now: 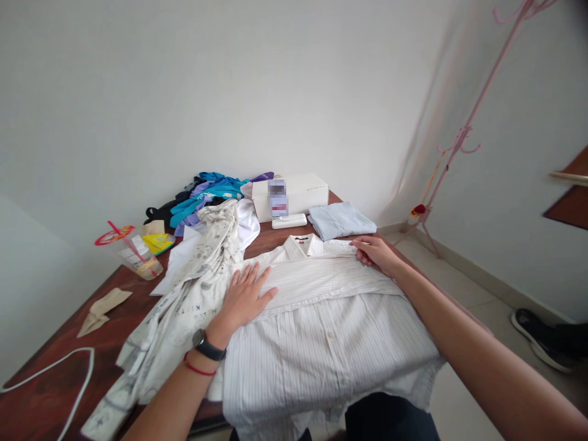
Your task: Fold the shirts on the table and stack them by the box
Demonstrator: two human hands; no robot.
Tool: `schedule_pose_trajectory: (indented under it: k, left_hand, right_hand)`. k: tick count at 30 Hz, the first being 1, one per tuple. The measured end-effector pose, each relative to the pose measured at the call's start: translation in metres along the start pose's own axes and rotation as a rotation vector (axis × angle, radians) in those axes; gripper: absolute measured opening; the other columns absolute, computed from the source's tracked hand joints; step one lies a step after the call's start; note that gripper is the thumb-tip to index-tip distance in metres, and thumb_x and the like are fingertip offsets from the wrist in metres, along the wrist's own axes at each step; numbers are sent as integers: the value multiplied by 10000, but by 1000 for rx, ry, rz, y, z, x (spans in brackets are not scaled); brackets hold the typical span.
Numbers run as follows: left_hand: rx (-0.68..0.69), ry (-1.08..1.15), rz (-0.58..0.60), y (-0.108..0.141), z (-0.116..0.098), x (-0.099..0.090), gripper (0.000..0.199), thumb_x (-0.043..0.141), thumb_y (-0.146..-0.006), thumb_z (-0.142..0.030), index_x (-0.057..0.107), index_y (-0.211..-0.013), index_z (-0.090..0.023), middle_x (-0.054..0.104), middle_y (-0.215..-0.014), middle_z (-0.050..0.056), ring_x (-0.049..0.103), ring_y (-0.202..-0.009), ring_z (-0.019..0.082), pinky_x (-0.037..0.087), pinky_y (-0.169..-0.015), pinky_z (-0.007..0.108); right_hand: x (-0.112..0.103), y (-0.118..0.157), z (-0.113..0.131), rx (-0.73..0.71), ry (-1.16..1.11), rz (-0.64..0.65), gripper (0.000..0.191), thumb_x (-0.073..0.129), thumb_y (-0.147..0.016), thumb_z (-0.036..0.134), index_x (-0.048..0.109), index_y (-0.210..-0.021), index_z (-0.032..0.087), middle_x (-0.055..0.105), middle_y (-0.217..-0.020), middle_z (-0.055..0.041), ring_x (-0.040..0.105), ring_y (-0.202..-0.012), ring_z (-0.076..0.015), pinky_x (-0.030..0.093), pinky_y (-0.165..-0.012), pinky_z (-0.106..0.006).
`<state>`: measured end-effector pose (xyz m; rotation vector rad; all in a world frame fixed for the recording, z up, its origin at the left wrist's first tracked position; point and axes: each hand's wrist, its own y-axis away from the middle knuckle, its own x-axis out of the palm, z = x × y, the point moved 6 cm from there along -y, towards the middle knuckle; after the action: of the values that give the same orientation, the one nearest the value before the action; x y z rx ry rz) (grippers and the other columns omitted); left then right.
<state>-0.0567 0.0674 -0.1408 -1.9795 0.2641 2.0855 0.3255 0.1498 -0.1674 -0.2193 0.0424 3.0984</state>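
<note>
White cotton-like cloth with fine stripes is seen nearest: a long-sleeved, collared button shirt (331, 337) is spread front up on the dark reddish-brown wooden tabletop (32, 401), its hem hung over the near edge and its collar pointed away. Across its chest a sleeve is laid in a flat band. On the band's left end the left hand (248, 295) is pressed palm down, its grip spread wide and closed on nothing. By the right hand (373, 252), the shirt's cloth is pinched near the shoulder, the grip narrow.

To the left, a white cable (85, 349) is looped near a crumpled white garment with grey prints (160, 343), which is partly touched by the shirt. Farther off, a torn beige paper piece (105, 306) and a clear plastic cup with a red straw (140, 256) are seen. Beyond the collar, a folded pale-blue cloth (342, 220) and a slim white plastic object (289, 221) are placed before a white cardboard box (307, 195), beside which blue, purple and black clothes (206, 199) are heaped.
</note>
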Motion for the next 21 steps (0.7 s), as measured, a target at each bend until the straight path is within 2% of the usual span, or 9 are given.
schedule_pose_trajectory:
  k: [9, 16, 21]
  left_hand:
    - [-11, 7, -16, -2, 0, 3, 726, 334, -981, -696, 339, -1587, -298, 260, -1666, 92, 222, -1538, 327, 158, -1226, 557]
    - [-6, 15, -86, 2, -5, 0, 760, 360, -954, -726, 384, -1568, -279, 302, -1653, 105, 240, -1528, 348, 146, -1225, 564]
    - [-8, 57, -131, 6, -7, -6, 703, 389, -969, -677, 437, -1540, -270, 357, -1629, 116, 275, -1514, 345, 177, -1220, 546]
  right_hand:
    - [0, 0, 1, -26, 4, 6, 350, 725, -796, 494, 665, -881, 159, 590, -539, 19, 452, -400, -73, 313, -358, -183]
    - [-1, 0, -1, -155, 189, -60, 356, 651, -824, 533, 666, -848, 179, 599, -519, 16, 468, -382, -93, 315, -363, -185]
    - [10, 4, 8, -179, 360, -36, 285, 627, -807, 466, 645, -733, 192, 612, -529, 13, 520, -429, -108, 375, -429, -191]
